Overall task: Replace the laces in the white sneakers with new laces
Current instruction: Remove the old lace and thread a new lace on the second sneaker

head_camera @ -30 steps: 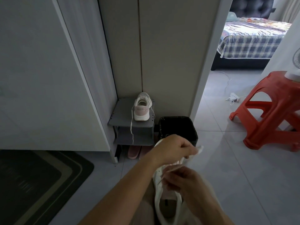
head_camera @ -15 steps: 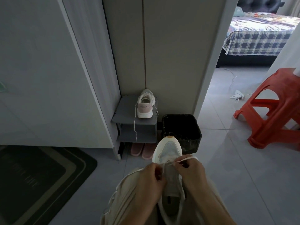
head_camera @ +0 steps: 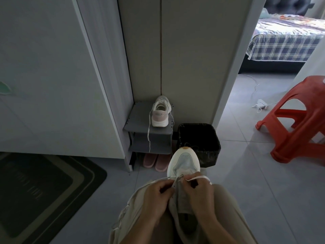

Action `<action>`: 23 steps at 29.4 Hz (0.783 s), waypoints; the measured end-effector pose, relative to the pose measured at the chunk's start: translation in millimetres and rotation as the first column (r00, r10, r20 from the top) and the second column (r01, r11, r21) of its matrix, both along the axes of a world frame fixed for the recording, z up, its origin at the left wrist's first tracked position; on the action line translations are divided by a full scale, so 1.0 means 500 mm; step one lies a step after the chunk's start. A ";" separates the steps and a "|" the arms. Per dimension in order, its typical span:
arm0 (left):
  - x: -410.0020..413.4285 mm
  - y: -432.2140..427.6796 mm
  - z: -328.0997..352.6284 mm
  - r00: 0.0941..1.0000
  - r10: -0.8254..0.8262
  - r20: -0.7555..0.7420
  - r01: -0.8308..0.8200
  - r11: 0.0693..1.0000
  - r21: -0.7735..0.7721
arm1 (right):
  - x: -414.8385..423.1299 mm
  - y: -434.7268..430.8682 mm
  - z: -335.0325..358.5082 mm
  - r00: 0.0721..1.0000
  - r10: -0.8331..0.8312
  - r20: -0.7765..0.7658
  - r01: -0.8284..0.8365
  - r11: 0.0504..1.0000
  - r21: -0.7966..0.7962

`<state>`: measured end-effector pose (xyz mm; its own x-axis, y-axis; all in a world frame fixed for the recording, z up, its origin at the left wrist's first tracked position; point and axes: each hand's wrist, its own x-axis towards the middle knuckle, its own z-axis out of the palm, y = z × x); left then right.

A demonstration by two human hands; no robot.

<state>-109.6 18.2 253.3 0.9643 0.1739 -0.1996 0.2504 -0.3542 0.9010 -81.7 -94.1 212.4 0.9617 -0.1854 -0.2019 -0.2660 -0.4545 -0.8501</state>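
Observation:
A white sneaker lies on my lap with its toe pointing away. A white lace runs across its lowest eyelets. My left hand pinches the lace's left part at the tongue, and my right hand pinches the right part, which loops over my fingers. The second white sneaker, with a pink heel, stands on a small grey shoe rack; a white lace hangs from it over the rack's front.
A black bin stands on the tiled floor just beyond the held sneaker. Pink slippers sit under the rack. A red plastic stool is at the right, a dark mat at the left, a bed through the doorway.
A second ago my left hand was raised, pulling the lace up. Both hands have come down to the sneaker's tongue and now hold the lace close to the eyelets. The view tilted down slightly.

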 end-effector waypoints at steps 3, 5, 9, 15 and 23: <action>-0.004 0.002 -0.001 0.999 -0.018 0.029 0.017 0.999 0.027 | 0.009 -0.005 -0.004 0.997 0.079 0.024 -0.076 0.992 -0.104; -0.006 0.003 -0.005 0.998 -0.037 0.051 0.034 0.998 0.046 | 0.014 -0.009 -0.007 0.988 0.141 -0.069 -0.151 0.971 -0.184; -0.009 0.003 -0.007 0.993 -0.078 0.094 0.068 0.993 0.098 | 0.012 -0.016 -0.012 0.992 0.114 -0.047 -0.120 0.978 -0.169; -0.006 0.007 -0.017 0.991 -0.075 0.111 0.070 0.996 0.054 | 0.010 -0.011 -0.012 0.995 0.057 0.081 -0.054 0.998 -0.034; 0.001 0.009 -0.038 0.996 -0.040 0.083 0.040 0.999 -0.002 | 0.005 -0.007 -0.006 0.994 0.080 0.068 -0.077 0.996 -0.047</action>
<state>-108.9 22.7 234.4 0.9837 0.1342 -0.1194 0.1606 -0.3589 0.9194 -79.2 -97.6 209.5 0.9851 -0.1163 -0.1269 -0.1688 -0.5092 -0.8440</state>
